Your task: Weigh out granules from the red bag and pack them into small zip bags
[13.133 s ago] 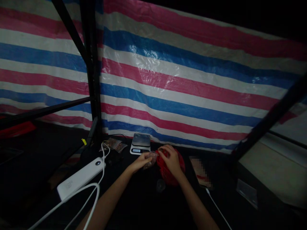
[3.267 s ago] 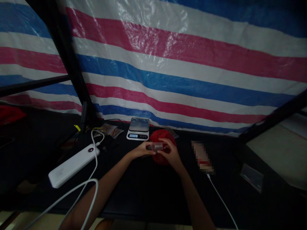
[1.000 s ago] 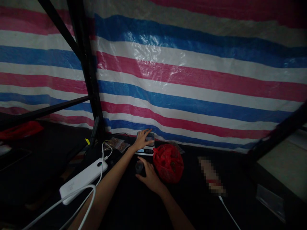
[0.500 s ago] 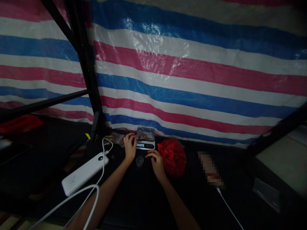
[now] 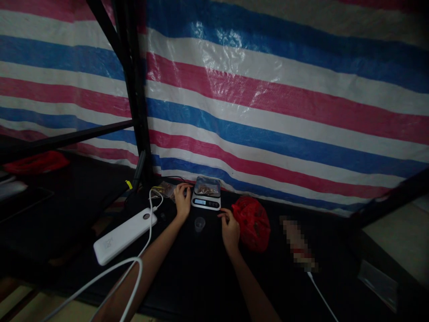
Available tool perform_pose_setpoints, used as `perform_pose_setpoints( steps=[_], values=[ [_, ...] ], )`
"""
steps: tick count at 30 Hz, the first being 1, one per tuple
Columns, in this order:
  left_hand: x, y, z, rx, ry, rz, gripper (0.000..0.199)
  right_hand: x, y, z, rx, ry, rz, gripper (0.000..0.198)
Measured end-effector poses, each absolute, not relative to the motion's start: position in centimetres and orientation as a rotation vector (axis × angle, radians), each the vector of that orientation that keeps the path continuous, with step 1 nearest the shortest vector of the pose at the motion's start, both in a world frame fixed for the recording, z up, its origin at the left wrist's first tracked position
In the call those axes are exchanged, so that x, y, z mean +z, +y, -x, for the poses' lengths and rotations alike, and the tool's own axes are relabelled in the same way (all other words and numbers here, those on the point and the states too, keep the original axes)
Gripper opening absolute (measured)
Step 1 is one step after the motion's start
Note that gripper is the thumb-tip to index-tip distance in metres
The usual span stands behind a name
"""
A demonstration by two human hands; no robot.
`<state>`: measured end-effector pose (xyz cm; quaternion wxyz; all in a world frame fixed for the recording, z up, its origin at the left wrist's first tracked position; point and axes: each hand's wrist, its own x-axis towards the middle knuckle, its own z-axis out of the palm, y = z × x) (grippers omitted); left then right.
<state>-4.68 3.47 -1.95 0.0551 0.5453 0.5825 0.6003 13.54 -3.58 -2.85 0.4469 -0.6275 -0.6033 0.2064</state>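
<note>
A small white digital scale point(image 5: 206, 204) with a lit display stands at the back of the black surface. On its platform rests a clear plastic bag point(image 5: 207, 190) of small brownish pieces, too dim to name. My left hand point(image 5: 182, 200) is open at the scale's left side, fingers bent and apart, fingertips close to its edge; whether they touch it I cannot tell. Off the scale's front right corner, my right hand point(image 5: 230, 229) is open with nothing in it, forefinger stretched toward the scale. Just right of that hand sits a knotted red plastic bag point(image 5: 253, 223). A small clear cup point(image 5: 199, 223) stands between my hands.
A white power bank point(image 5: 124, 237) with a white cable lies left of my left forearm. Another clear bag point(image 5: 165, 190) is behind my left hand. At the right lie a pixelated object point(image 5: 298, 246) on a cable and a flat clear bag point(image 5: 378, 284). Striped sheeting point(image 5: 268, 129) hangs behind.
The view has shifted, so most things sit a little further right. My right hand has drawn rightward from in front of the scale. My left fingers have moved off the scale's left front edge.
</note>
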Motion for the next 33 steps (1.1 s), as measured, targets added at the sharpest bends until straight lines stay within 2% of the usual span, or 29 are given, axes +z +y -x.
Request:
perform_pose_setpoints(
  steps=[13, 17, 25, 33],
  values=[
    [-2.2, 3.6, 4.5, 1.778, 1.7, -1.664, 0.021, -2.1, 1.7, -14.8, 0.328, -1.425, 1.445, 0.029],
    [-2.1, 3.6, 4.5, 1.755, 1.664, -1.682, 0.022, -1.2, 4.1, -12.9, 0.419, -1.46, 1.493, 0.034],
    [-1.8, 3.4, 4.5, 1.751, 1.565, -1.665, 0.022, -0.8, 4.7, -12.2, 0.417, -1.496, 1.463, 0.018],
    [-1.5, 2.1, 2.9, 1.665, 1.268, -1.663, 0.018, -1.4, -0.1, -14.6, 0.331, -1.675, 1.19, 0.01]
  ],
)
